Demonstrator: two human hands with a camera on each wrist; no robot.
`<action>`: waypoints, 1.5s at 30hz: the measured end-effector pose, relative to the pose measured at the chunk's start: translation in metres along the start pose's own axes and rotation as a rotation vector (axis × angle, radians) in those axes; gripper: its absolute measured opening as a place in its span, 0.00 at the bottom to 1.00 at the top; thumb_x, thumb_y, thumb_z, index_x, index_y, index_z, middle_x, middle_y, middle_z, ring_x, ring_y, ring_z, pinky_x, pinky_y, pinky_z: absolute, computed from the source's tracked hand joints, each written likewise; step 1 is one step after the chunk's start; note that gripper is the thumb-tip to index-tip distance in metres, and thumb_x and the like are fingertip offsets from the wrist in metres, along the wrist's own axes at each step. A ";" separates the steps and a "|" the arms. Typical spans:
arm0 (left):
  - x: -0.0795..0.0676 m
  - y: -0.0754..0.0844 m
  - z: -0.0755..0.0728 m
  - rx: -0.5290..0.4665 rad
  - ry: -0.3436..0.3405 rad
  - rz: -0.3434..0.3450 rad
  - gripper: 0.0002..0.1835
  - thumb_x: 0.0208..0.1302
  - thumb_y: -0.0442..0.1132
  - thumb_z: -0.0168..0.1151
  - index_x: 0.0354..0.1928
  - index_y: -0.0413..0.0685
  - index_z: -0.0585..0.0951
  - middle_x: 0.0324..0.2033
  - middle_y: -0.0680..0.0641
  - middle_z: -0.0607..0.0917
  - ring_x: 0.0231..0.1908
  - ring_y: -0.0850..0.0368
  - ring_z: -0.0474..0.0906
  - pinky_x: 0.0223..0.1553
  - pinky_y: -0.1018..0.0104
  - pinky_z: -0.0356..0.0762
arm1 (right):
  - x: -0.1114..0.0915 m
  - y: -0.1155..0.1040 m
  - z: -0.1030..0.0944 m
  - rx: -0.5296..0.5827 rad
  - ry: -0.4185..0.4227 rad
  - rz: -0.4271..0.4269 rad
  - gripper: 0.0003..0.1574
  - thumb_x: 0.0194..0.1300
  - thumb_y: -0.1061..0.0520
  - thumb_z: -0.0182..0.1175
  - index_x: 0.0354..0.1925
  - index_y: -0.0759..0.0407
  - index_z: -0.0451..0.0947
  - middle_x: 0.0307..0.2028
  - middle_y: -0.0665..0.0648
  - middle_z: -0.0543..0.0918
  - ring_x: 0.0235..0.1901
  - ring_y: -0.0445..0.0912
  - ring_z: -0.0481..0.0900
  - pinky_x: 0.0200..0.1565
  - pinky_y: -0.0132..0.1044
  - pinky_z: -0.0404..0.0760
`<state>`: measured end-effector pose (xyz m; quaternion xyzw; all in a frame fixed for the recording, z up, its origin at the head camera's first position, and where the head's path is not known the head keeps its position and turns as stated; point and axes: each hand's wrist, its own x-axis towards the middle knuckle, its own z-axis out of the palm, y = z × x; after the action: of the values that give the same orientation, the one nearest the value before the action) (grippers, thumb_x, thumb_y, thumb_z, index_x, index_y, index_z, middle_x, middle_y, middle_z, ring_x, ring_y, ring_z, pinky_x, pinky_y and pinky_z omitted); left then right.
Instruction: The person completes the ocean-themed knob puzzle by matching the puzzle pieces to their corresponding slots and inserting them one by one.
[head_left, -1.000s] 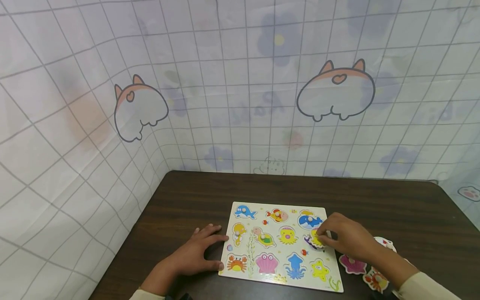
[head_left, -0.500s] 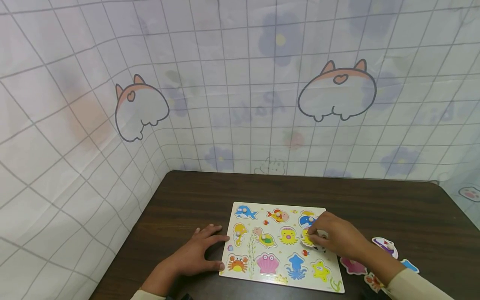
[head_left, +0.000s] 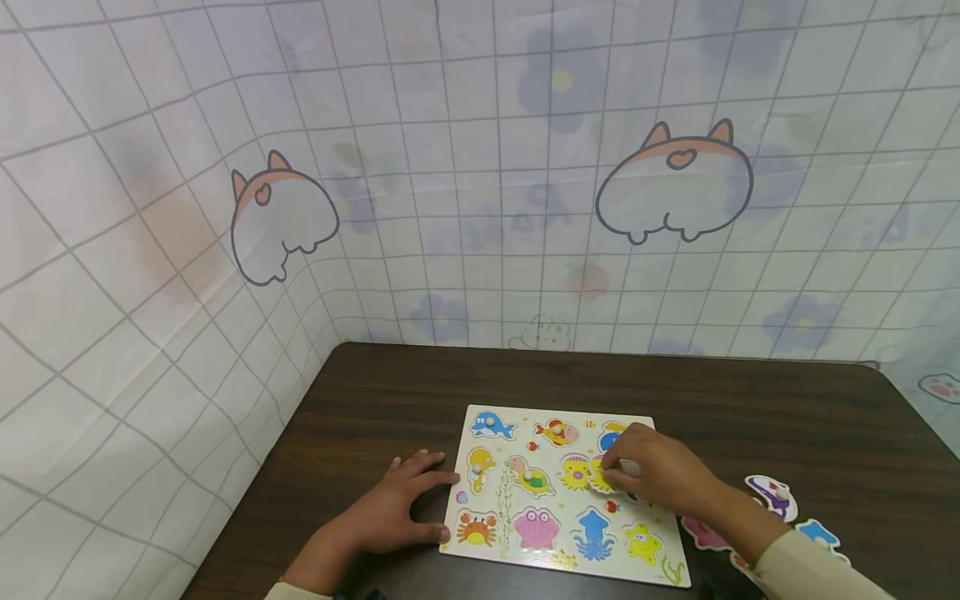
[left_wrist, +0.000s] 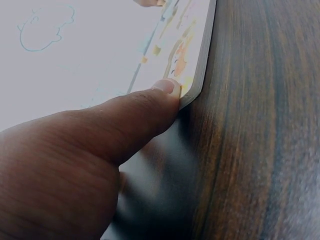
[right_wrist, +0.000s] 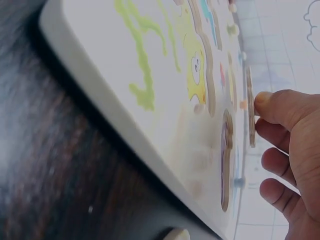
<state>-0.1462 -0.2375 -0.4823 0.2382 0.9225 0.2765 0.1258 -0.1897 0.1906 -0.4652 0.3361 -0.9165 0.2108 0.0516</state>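
Note:
On the dark table lies a wooden puzzle board (head_left: pixel 615 567) printed with sea animals. My right hand (head_left: pixel 667 467) pinches a yellow octopus puzzle piece (head_left: pixel 598 477) just over the board, right beside the printed octopus spot (head_left: pixel 574 472). Seen edge-on in the right wrist view, the piece (right_wrist: pixel 251 107) is apart from the board surface. My left hand (head_left: pixel 397 504) rests at the board's left side with fingers spread; in the left wrist view its thumb (left_wrist: pixel 145 107) touches the board corner. Knobbed dolphin (head_left: pixel 491 425), fish (head_left: pixel 557 432), seahorse (head_left: pixel 480 468) and turtle (head_left: pixel 529 477) pieces sit in the board.
Right of the board, several loose pieces lie on the table, among them a purple-and-white one (head_left: pixel 776 497), a blue one (head_left: pixel 817 532) and a pink one (head_left: pixel 703 533), partly hidden by my right arm. A grid-patterned cloth (head_left: pixel 480 283) stands behind the table.
My right hand has moved left across the board with the octopus piece, from the right edge to beside the printed octopus. My left hand has stayed in place.

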 end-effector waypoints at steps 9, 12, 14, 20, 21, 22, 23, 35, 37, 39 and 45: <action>0.000 0.001 0.000 0.002 0.002 -0.004 0.38 0.61 0.62 0.71 0.72 0.63 0.74 0.77 0.46 0.62 0.78 0.38 0.47 0.74 0.32 0.38 | 0.006 -0.003 0.007 -0.002 0.004 -0.012 0.05 0.65 0.49 0.72 0.34 0.37 0.85 0.37 0.33 0.78 0.41 0.34 0.74 0.41 0.39 0.80; -0.001 0.002 -0.001 0.003 0.002 -0.005 0.38 0.61 0.62 0.72 0.72 0.63 0.74 0.77 0.46 0.62 0.78 0.38 0.48 0.74 0.32 0.38 | 0.008 -0.004 0.009 -0.004 0.004 -0.010 0.06 0.65 0.50 0.72 0.34 0.36 0.85 0.37 0.32 0.79 0.41 0.35 0.74 0.41 0.40 0.80; -0.001 0.002 -0.001 0.003 0.002 -0.006 0.38 0.61 0.62 0.72 0.72 0.63 0.74 0.77 0.46 0.61 0.78 0.38 0.47 0.74 0.33 0.38 | 0.010 -0.005 0.009 -0.001 0.005 -0.011 0.06 0.65 0.50 0.72 0.34 0.36 0.85 0.37 0.33 0.79 0.42 0.35 0.75 0.41 0.41 0.81; 0.000 0.003 -0.001 -0.001 0.004 -0.005 0.38 0.61 0.62 0.72 0.71 0.63 0.74 0.77 0.46 0.62 0.78 0.38 0.48 0.74 0.33 0.38 | 0.015 -0.009 0.011 0.009 -0.003 -0.009 0.06 0.65 0.50 0.72 0.34 0.35 0.85 0.38 0.33 0.80 0.42 0.35 0.75 0.42 0.40 0.80; 0.000 0.003 -0.001 -0.003 0.005 -0.002 0.38 0.61 0.61 0.72 0.71 0.63 0.75 0.76 0.46 0.62 0.78 0.37 0.48 0.74 0.32 0.38 | 0.016 -0.009 0.011 0.015 -0.004 -0.011 0.07 0.65 0.51 0.72 0.34 0.35 0.85 0.39 0.33 0.80 0.42 0.35 0.74 0.42 0.40 0.80; 0.000 0.003 -0.001 -0.005 0.007 0.002 0.38 0.60 0.61 0.72 0.71 0.62 0.75 0.76 0.45 0.62 0.77 0.37 0.48 0.74 0.32 0.38 | 0.017 -0.010 0.011 0.019 -0.005 -0.011 0.07 0.65 0.51 0.72 0.34 0.35 0.85 0.38 0.33 0.80 0.42 0.34 0.74 0.42 0.39 0.80; 0.000 0.003 -0.001 -0.006 0.007 0.005 0.38 0.60 0.61 0.73 0.71 0.62 0.75 0.76 0.45 0.62 0.77 0.36 0.48 0.73 0.31 0.38 | 0.018 -0.010 0.012 0.023 -0.007 -0.009 0.07 0.65 0.51 0.72 0.34 0.36 0.86 0.38 0.33 0.80 0.41 0.34 0.74 0.42 0.39 0.80; 0.000 0.001 0.000 -0.006 0.004 0.006 0.37 0.60 0.61 0.72 0.71 0.63 0.75 0.76 0.46 0.62 0.78 0.37 0.48 0.73 0.31 0.38 | 0.028 -0.013 0.020 0.022 -0.028 -0.001 0.02 0.65 0.50 0.72 0.34 0.40 0.87 0.38 0.34 0.81 0.43 0.36 0.75 0.46 0.42 0.81; 0.000 0.001 0.000 -0.005 0.006 0.008 0.37 0.60 0.61 0.72 0.71 0.63 0.75 0.76 0.45 0.62 0.78 0.37 0.48 0.73 0.31 0.38 | 0.029 -0.014 0.020 0.020 -0.025 -0.009 0.02 0.64 0.50 0.72 0.34 0.41 0.87 0.37 0.34 0.81 0.42 0.36 0.75 0.46 0.42 0.81; 0.000 0.001 0.000 -0.003 0.006 0.008 0.37 0.60 0.61 0.72 0.71 0.62 0.75 0.76 0.45 0.62 0.77 0.37 0.48 0.73 0.31 0.38 | 0.030 -0.014 0.021 0.022 -0.022 -0.018 0.02 0.64 0.51 0.72 0.35 0.41 0.87 0.37 0.34 0.82 0.41 0.36 0.75 0.45 0.41 0.81; 0.000 0.001 0.000 -0.002 0.004 0.006 0.38 0.60 0.61 0.72 0.71 0.63 0.74 0.77 0.46 0.62 0.78 0.37 0.48 0.73 0.31 0.37 | 0.031 -0.015 0.022 0.017 -0.036 -0.009 0.03 0.64 0.51 0.73 0.36 0.41 0.87 0.37 0.35 0.82 0.41 0.35 0.75 0.44 0.41 0.81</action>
<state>-0.1460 -0.2365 -0.4815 0.2403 0.9218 0.2781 0.1232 -0.2033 0.1524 -0.4727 0.3444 -0.9139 0.2123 0.0332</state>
